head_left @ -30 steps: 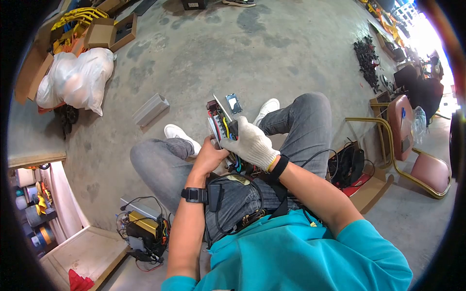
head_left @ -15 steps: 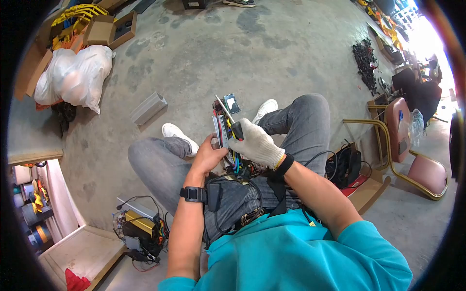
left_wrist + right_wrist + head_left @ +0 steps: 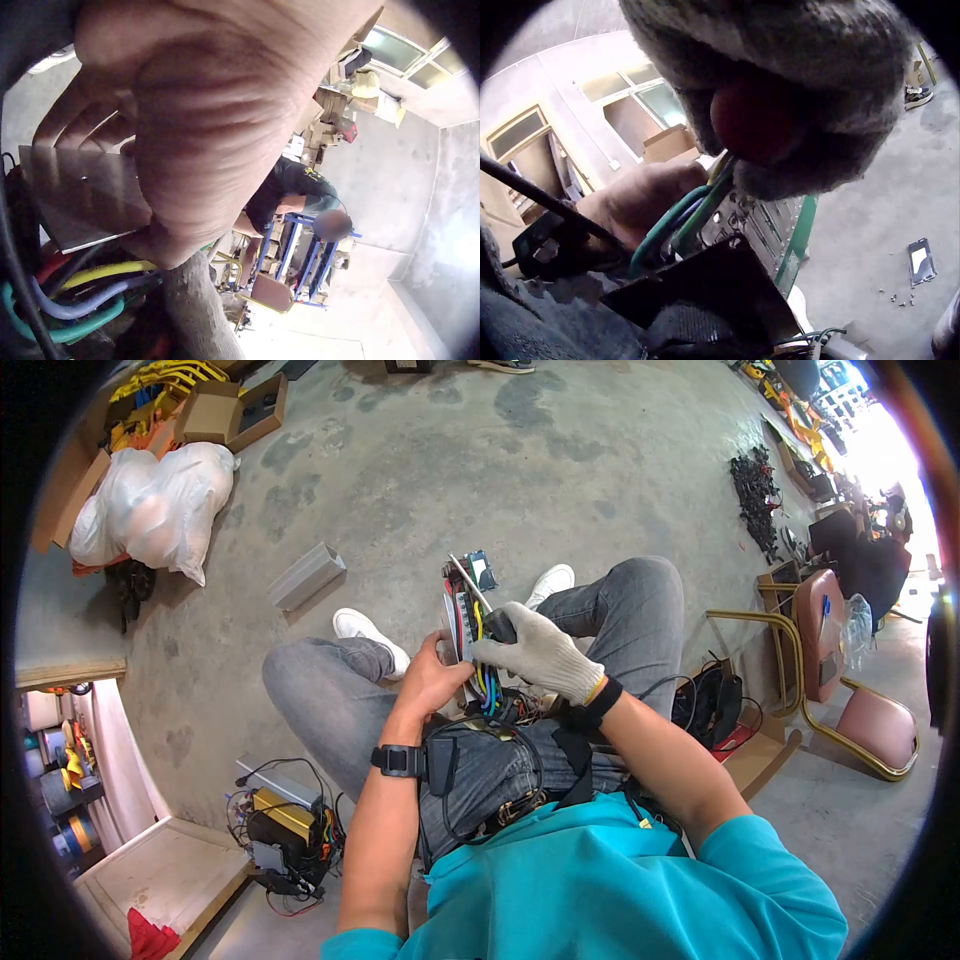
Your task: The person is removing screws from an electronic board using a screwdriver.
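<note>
My bare left hand grips an opened electronic unit held upright between my knees. In the left wrist view its fingers curl behind a flat metal plate on the unit. Yellow, blue and green wires come out below that plate. My right hand, in a white knit glove, holds a screwdriver with a dark handle, its pale shaft slanting up over the unit. The round red handle end shows inside the glove in the right wrist view. Beneath it lie a green circuit board and a dark sheet.
A small dark panel and several screws lie on the floor ahead. A grey metal channel rests at left. Another wired unit stands by my left side. A chair and a carton are at right.
The gloved hand has shifted slightly right, tilting the screwdriver shaft further. The unit has turned a little, showing more of its wires. The left hand keeps its hold.
</note>
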`<state>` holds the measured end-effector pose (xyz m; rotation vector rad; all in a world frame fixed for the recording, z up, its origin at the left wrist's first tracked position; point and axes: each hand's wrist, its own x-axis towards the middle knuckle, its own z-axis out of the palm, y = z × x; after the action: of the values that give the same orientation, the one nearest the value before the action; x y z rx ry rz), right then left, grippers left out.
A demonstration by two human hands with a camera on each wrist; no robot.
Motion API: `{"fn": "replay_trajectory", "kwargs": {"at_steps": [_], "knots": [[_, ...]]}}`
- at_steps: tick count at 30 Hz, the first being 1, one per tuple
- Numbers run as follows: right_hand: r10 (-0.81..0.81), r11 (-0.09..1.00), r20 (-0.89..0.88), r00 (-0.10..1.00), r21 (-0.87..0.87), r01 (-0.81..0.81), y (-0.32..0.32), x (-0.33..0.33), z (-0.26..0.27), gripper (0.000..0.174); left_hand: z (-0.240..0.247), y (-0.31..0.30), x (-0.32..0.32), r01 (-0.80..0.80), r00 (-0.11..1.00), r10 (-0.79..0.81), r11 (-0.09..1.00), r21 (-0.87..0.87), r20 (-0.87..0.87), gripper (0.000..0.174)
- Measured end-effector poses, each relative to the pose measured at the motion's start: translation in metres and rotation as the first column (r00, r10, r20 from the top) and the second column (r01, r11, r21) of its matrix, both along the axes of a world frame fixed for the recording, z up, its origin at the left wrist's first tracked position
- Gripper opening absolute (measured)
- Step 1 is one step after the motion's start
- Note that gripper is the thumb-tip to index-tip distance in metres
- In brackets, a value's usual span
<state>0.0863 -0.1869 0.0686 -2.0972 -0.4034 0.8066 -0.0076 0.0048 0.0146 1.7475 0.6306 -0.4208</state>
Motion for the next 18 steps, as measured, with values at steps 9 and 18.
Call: {"fn": "replay_trajectory", "kwargs": {"at_steps": [9,18], "knots": [[-0.200,0.980,-0.088,0.976,-0.039,0.197,-0.011,0.024,0.017,0.057,0.000,-0.001,-0.001,0.029,0.999,-0.033,0.996,0.088,0.039,0.077],[0.007,0.997,-0.004,1.000,-0.073,-0.007,-0.031,0.055,0.008,0.055,-0.001,0.001,-0.001,-0.018,0.999,0.017,0.999,0.044,0.034,0.077]]}}
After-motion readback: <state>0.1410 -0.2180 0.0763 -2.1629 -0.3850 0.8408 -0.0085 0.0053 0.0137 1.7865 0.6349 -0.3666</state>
